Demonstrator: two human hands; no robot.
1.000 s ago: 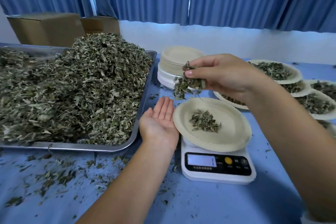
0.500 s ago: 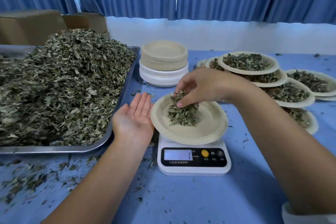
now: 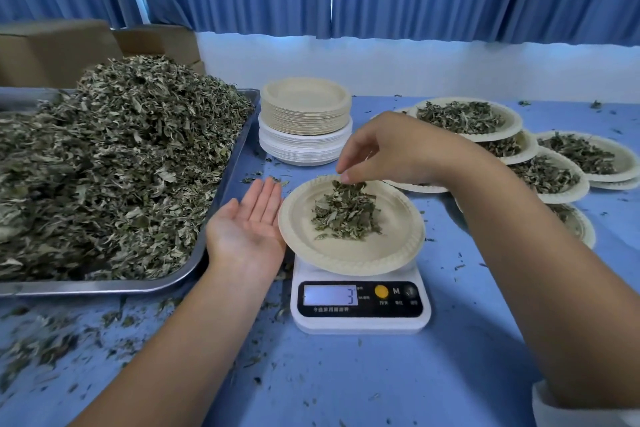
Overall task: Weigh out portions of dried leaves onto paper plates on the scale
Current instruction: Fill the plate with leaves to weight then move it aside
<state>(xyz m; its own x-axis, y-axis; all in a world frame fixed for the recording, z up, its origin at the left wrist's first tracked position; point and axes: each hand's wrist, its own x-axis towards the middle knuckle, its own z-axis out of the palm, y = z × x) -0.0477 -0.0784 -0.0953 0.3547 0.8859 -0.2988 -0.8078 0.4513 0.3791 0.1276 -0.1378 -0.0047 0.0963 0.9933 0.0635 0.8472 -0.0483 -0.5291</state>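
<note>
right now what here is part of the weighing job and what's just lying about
In use: scale, paper plate on it, leaves, tray of leaves, plate stack, filled plates, hands.

Lying about: cardboard boxes, spilled bits.

The bare left hand (image 3: 247, 230) lies flat, palm up, fingers straight and together; the bare right hand (image 3: 388, 152) hangs palm down, fingertips (image 3: 344, 178) pinched loosely together, pointing downward
</note>
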